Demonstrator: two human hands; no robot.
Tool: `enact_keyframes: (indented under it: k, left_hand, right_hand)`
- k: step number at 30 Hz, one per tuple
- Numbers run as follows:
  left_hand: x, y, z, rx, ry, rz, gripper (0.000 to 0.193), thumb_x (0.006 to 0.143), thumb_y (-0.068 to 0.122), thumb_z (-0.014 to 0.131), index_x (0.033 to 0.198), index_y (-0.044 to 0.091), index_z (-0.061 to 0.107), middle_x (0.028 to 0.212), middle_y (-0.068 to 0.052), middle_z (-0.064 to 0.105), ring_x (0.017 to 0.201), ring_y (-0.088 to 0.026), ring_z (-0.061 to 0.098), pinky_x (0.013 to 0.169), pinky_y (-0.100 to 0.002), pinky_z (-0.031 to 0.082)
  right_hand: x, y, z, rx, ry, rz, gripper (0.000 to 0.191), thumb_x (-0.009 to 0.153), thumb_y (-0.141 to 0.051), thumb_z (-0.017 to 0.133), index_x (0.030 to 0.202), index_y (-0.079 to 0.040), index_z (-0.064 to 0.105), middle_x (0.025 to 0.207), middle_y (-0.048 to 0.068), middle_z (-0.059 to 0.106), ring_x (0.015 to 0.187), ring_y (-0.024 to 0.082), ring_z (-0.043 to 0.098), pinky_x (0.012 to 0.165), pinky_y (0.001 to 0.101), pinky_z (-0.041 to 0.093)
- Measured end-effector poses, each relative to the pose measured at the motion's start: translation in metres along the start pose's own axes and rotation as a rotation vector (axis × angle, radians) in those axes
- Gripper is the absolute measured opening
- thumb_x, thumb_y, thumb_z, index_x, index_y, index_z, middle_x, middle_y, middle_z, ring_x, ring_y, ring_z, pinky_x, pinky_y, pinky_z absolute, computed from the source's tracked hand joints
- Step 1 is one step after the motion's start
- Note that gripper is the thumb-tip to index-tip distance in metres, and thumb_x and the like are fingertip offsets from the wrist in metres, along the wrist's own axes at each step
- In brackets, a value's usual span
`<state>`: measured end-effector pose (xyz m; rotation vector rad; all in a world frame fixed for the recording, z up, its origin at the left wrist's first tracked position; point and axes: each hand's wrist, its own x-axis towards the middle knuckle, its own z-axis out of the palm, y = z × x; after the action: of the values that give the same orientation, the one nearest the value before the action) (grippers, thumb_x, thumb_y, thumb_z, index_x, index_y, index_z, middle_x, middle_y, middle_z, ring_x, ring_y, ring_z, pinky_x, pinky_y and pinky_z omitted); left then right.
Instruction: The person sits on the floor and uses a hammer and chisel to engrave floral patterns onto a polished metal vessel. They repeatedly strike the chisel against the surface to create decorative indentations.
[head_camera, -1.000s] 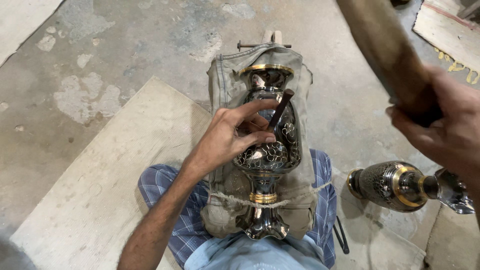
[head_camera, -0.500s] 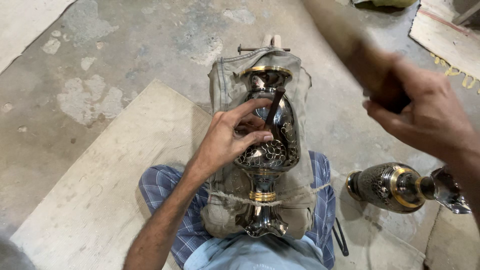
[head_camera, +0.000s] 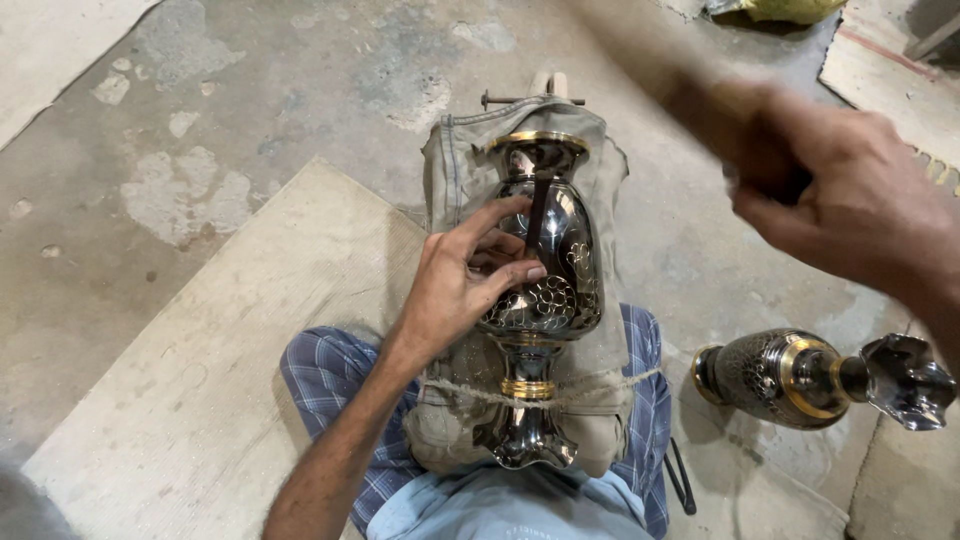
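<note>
Floor (head_camera: 250, 90): bare concrete, patchy; a pale board (head_camera: 200, 370) lies on it at my left.
Cloth pad (head_camera: 450, 180): on my lap, a string (head_camera: 600, 385) tied across it.
Vase (head_camera: 560, 290): dark metal w/ gold bands, lying on the pad, mouth away from me, foot toward me.
Second vase (head_camera: 790, 378): on its side, floor at my right, well apart.
Right hand (head_camera: 860, 210): raised, fingers closed round a blurred wooden handle (head_camera: 690, 80) (head not visible).
Left hand (head_camera: 465, 285): resting on the vase, fingers pinching a thin dark tool (head_camera: 538, 205), tip on the vase's body.
</note>
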<state>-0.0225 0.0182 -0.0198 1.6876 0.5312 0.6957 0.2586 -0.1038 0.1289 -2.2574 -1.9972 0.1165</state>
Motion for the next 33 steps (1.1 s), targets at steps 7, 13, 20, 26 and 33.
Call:
enact_keyframes:
  k: [7, 13, 20, 26, 33]
  left_hand:
    - [-0.006, 0.0, 0.003, 0.03, 0.047, -0.057, 0.056, 0.088, 0.019, 0.08, 0.138, 0.012, 0.058, 0.095, -0.009, 0.082, 0.085, -0.017, 0.081, 0.076, -0.038, 0.07]
    - [-0.015, -0.005, 0.01, 0.013, 0.128, -0.03, 0.055, 0.088, 0.019, 0.079, 0.138, 0.013, 0.056, 0.093, -0.008, 0.081, 0.087, -0.018, 0.081, 0.078, -0.037, 0.07]
    - [-0.021, -0.013, 0.014, -0.044, 0.194, 0.051, 0.054, 0.094, 0.017, 0.075, 0.142, 0.013, 0.051, 0.094, -0.009, 0.078, 0.09, -0.02, 0.082, 0.077, -0.035, 0.073]
    - [-0.024, -0.015, 0.019, -0.026, 0.214, 0.005, 0.051, 0.094, 0.017, 0.077, 0.139, 0.015, 0.055, 0.094, -0.007, 0.08, 0.088, -0.019, 0.083, 0.073, -0.031, 0.073]
    - [-0.027, -0.004, 0.021, -0.019, 0.323, -0.018, 0.057, 0.088, 0.016, 0.082, 0.138, 0.009, 0.055, 0.093, -0.008, 0.078, 0.087, -0.017, 0.081, 0.07, -0.029, 0.07]
  right_hand:
    - [0.015, -0.025, -0.011, -0.366, -0.123, 0.042, 0.071, 0.094, -0.015, 0.064, 0.162, -0.026, 0.044, 0.109, 0.006, 0.071, 0.062, 0.015, 0.067, 0.053, 0.0285, 0.059]
    - [0.022, -0.047, -0.025, -0.455, -0.07, -0.029, 0.071, 0.094, -0.017, 0.063, 0.161, -0.027, 0.043, 0.104, 0.006, 0.074, 0.065, 0.022, 0.067, 0.058, 0.0346, 0.06]
    - [0.028, -0.058, -0.038, -0.494, 0.04, -0.149, 0.081, 0.085, -0.017, 0.071, 0.162, -0.019, 0.045, 0.103, 0.014, 0.074, 0.072, 0.026, 0.074, 0.073, 0.041, 0.064]
    - [0.033, -0.068, -0.046, -0.553, -0.158, -0.144, 0.065, 0.093, -0.013, 0.062, 0.154, -0.034, 0.051, 0.101, 0.004, 0.078, 0.068, 0.018, 0.073, 0.064, 0.0371, 0.063]
    - [0.039, -0.084, -0.043, -0.808, -0.272, -0.059, 0.057, 0.104, -0.013, 0.05, 0.153, -0.041, 0.05, 0.102, -0.004, 0.077, 0.051, 0.013, 0.061, 0.046, 0.0291, 0.054]
